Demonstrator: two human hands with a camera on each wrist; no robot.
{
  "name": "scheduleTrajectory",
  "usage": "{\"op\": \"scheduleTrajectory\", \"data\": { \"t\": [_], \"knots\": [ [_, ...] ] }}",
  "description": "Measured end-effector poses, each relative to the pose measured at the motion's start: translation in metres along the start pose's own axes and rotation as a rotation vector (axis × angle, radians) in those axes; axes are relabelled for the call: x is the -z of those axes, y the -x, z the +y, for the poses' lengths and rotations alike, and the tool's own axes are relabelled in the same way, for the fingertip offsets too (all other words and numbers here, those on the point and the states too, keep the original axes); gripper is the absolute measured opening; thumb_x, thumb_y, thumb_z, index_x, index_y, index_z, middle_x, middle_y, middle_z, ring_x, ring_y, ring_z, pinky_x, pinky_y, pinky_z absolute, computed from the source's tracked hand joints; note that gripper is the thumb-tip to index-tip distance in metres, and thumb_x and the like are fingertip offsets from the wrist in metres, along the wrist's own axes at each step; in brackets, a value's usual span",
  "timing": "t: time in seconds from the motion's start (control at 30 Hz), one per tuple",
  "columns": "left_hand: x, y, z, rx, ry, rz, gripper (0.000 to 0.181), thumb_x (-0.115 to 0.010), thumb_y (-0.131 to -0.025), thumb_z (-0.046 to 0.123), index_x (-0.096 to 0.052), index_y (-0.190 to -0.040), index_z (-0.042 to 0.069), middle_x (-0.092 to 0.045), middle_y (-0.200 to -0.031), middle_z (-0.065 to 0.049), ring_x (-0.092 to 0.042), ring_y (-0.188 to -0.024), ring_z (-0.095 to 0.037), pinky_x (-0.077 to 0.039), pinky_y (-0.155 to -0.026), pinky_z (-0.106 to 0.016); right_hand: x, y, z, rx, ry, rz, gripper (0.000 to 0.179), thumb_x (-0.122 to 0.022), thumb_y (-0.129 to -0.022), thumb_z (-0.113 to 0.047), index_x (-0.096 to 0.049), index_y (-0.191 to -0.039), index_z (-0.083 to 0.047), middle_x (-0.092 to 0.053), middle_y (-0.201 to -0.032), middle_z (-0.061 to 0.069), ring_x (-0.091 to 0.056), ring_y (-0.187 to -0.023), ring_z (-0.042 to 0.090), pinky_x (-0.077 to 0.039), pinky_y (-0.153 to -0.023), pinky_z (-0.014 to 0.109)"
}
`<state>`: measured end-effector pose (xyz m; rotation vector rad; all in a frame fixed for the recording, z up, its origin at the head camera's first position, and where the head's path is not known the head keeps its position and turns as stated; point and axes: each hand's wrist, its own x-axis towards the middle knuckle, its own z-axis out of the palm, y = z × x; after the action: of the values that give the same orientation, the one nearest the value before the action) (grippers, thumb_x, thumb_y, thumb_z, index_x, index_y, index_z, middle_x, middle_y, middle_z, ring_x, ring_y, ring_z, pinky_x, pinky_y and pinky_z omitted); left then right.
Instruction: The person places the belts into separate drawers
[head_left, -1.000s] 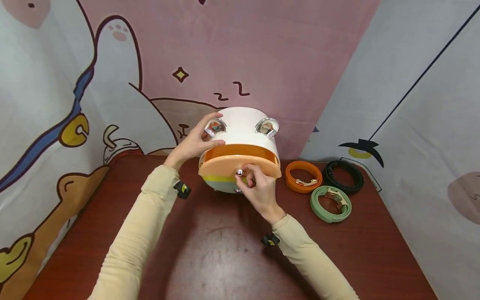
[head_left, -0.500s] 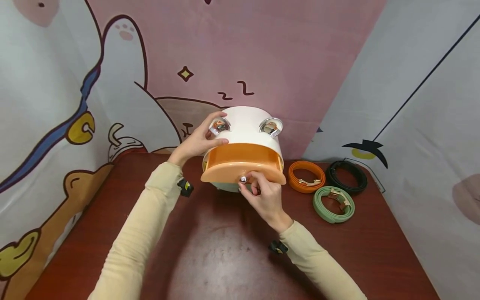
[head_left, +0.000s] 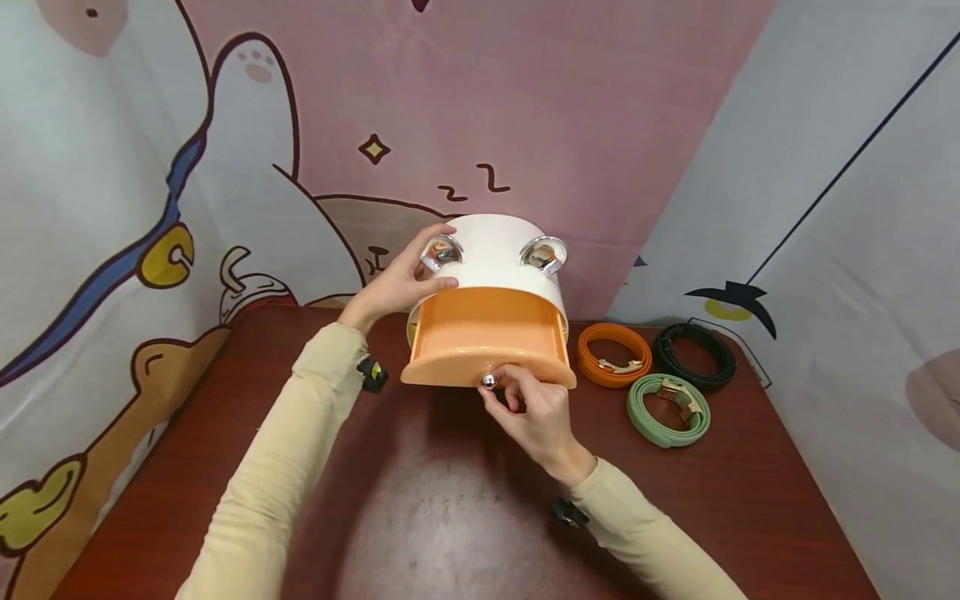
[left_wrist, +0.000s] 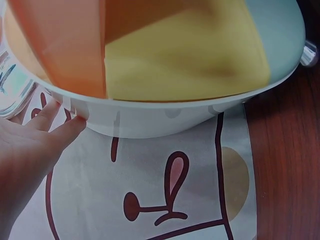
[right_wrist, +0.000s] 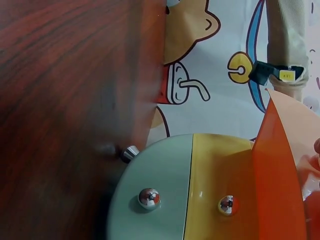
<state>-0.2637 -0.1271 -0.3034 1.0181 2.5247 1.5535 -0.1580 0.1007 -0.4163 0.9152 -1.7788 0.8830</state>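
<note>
A small white drawer cabinet [head_left: 491,258] with chrome ears stands at the back of the table. My left hand [head_left: 397,287] holds its upper left side, thumb and index finger either side of the left chrome ear [head_left: 442,250]. At the front, my right hand [head_left: 536,412] pinches the round chrome knob [head_left: 489,381] of the orange top drawer [head_left: 450,367]. This drawer stands well out from the cabinet, and its visible floor is bare. Below it, the yellow drawer [right_wrist: 215,172] and the green bottom drawer [right_wrist: 162,165] are closed, as the right wrist view shows.
Right of the cabinet lie an orange coiled belt [head_left: 615,356], a black coiled belt [head_left: 693,356] and a green coiled belt [head_left: 667,411]. The reddish-brown table [head_left: 420,517] meets a cartoon-printed cloth [head_left: 585,125] behind and at the sides.
The right hand has drawn the orange drawer farther out toward me by its knob, showing more of its inside. The left hand keeps its place on the cabinet.
</note>
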Motion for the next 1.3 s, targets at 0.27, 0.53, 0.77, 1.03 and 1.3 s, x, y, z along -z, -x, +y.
{"op": "scheduleTrajectory", "data": {
  "t": [0.27,0.53,0.77,1.03,1.3],
  "knots": [
    [0.001,0.001,0.0,0.001,0.004,-0.012,0.07,-0.066,-0.092,0.009,-0.026,-0.149,0.008,-0.034,-0.142,-0.014,-0.03,-0.054,-0.015,-0.033,-0.055,-0.025,0.004,0.003,-0.009,0.032,-0.023,-0.006,0.021,-0.068,-0.089,-0.02,-0.063,-0.091,0.0,-0.045,-0.056,-0.006,-0.041,-0.044,0.002,-0.036,-0.041,0.017],
    [0.001,0.002,0.0,0.019,0.004,-0.02,0.069,-0.065,-0.093,0.01,-0.026,-0.15,0.009,-0.031,-0.144,-0.013,-0.028,-0.053,-0.013,-0.032,-0.057,-0.026,0.007,0.009,-0.015,0.08,-0.027,-0.004,0.02,-0.069,-0.089,-0.019,-0.064,-0.09,0.001,-0.046,-0.057,-0.006,-0.041,-0.045,0.002,-0.035,-0.042,0.014],
    [0.001,0.0,-0.001,-0.009,0.018,-0.029,0.069,-0.065,-0.093,0.008,-0.026,-0.149,0.007,-0.028,-0.146,-0.015,-0.028,-0.053,-0.014,-0.032,-0.056,-0.026,0.011,0.013,-0.019,0.113,-0.033,0.0,0.021,-0.07,-0.088,-0.019,-0.065,-0.088,0.001,-0.046,-0.056,-0.005,-0.04,-0.044,0.001,-0.034,-0.042,0.013],
    [0.002,-0.001,-0.001,-0.007,0.026,-0.024,0.069,-0.065,-0.093,0.008,-0.025,-0.15,0.008,-0.027,-0.149,-0.013,-0.028,-0.056,-0.017,-0.032,-0.058,-0.027,0.011,0.016,-0.02,0.11,-0.026,-0.005,0.021,-0.07,-0.089,-0.02,-0.065,-0.087,0.0,-0.046,-0.056,-0.006,-0.04,-0.044,0.001,-0.033,-0.042,0.013],
    [0.001,0.0,0.0,0.01,0.024,-0.026,0.07,-0.065,-0.093,0.008,-0.025,-0.15,0.008,-0.026,-0.149,-0.011,-0.028,-0.061,-0.022,-0.031,-0.062,-0.028,0.011,0.017,-0.02,0.1,-0.03,-0.012,0.02,-0.069,-0.089,-0.021,-0.065,-0.087,-0.001,-0.045,-0.056,-0.007,-0.039,-0.044,0.0,-0.032,-0.042,0.012]
  ]
}}
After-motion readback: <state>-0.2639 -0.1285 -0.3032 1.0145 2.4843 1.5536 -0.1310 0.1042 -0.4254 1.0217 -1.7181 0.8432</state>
